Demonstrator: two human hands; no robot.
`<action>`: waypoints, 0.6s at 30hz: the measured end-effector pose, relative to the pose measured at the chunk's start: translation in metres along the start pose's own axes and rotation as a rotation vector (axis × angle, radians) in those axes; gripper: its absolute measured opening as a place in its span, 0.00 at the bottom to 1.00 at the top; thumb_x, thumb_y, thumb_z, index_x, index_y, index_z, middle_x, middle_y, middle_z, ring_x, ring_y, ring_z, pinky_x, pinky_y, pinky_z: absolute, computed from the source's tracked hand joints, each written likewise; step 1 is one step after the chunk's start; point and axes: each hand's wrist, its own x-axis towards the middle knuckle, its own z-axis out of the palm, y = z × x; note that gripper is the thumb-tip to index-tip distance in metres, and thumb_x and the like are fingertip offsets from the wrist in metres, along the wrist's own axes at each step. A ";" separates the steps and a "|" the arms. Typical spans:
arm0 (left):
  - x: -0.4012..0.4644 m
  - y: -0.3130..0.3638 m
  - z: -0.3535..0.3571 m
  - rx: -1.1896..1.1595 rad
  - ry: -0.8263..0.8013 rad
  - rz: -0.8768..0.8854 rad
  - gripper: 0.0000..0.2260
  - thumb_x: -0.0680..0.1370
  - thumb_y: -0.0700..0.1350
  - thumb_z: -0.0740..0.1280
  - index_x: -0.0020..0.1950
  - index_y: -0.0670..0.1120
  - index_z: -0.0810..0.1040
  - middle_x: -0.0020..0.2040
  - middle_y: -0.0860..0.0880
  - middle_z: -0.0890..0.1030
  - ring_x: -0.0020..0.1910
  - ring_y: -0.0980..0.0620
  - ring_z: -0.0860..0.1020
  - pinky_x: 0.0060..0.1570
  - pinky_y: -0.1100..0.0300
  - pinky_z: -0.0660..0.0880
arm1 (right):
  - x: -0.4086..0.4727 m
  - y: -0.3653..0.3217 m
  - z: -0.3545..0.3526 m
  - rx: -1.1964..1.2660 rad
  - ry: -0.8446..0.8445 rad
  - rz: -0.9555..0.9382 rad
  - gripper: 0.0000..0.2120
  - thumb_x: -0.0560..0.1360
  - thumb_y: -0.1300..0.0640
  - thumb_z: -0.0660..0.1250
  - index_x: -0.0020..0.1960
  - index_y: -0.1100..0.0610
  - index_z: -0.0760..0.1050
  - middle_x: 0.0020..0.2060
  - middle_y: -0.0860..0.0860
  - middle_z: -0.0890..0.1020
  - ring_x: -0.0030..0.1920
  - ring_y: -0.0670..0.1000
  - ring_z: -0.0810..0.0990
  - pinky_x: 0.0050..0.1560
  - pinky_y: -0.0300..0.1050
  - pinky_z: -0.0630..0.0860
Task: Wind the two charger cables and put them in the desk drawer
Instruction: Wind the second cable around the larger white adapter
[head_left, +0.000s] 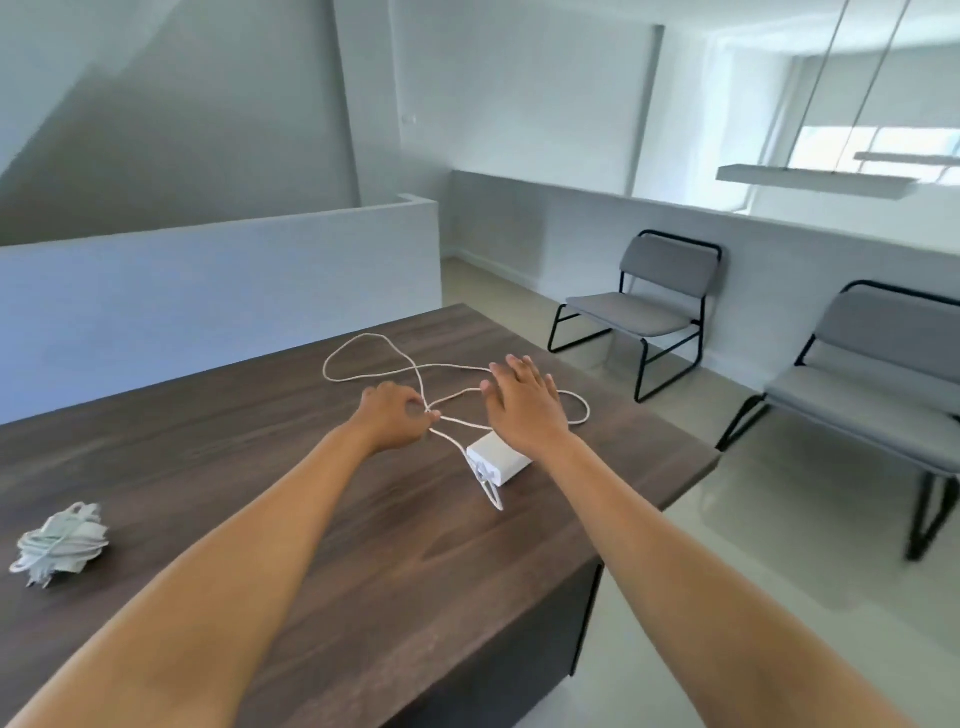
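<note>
A white charger brick (497, 458) lies on the dark wooden desk (260, 467), its long white cable (363, 338) sprawled in loose loops toward the far edge. My left hand (392, 418) pinches that cable where two strands cross, just left of the brick. Beside it, my right hand (524, 402) hovers flat over the cable with fingers spread, holding nothing. At the desk's left side rests a second charger (60, 543), its cable wound into a tight bundle. No drawer is visible.
The desk's right edge drops to a pale floor. Two grey chairs with black frames (649, 306) (872, 395) stand along the low wall on the right. A white partition runs behind the desk.
</note>
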 end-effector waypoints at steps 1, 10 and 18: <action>0.002 0.016 0.004 -0.033 -0.022 0.045 0.20 0.75 0.58 0.66 0.59 0.46 0.80 0.58 0.45 0.80 0.62 0.45 0.74 0.63 0.55 0.67 | -0.003 0.015 -0.006 -0.013 0.005 0.044 0.24 0.83 0.48 0.47 0.77 0.54 0.58 0.78 0.53 0.54 0.78 0.52 0.46 0.76 0.54 0.43; -0.006 0.089 0.032 0.109 -0.287 0.064 0.19 0.66 0.60 0.73 0.34 0.45 0.74 0.35 0.48 0.75 0.37 0.48 0.73 0.35 0.59 0.66 | -0.046 0.098 0.005 -0.038 -0.124 0.350 0.25 0.83 0.50 0.45 0.78 0.56 0.53 0.78 0.53 0.52 0.78 0.53 0.46 0.76 0.54 0.45; -0.016 0.094 0.038 0.049 -0.240 -0.031 0.22 0.65 0.57 0.75 0.50 0.44 0.75 0.46 0.49 0.77 0.47 0.47 0.77 0.41 0.60 0.68 | -0.058 0.108 0.019 -0.180 -0.172 0.352 0.26 0.83 0.50 0.42 0.79 0.56 0.48 0.79 0.52 0.48 0.78 0.52 0.44 0.77 0.51 0.42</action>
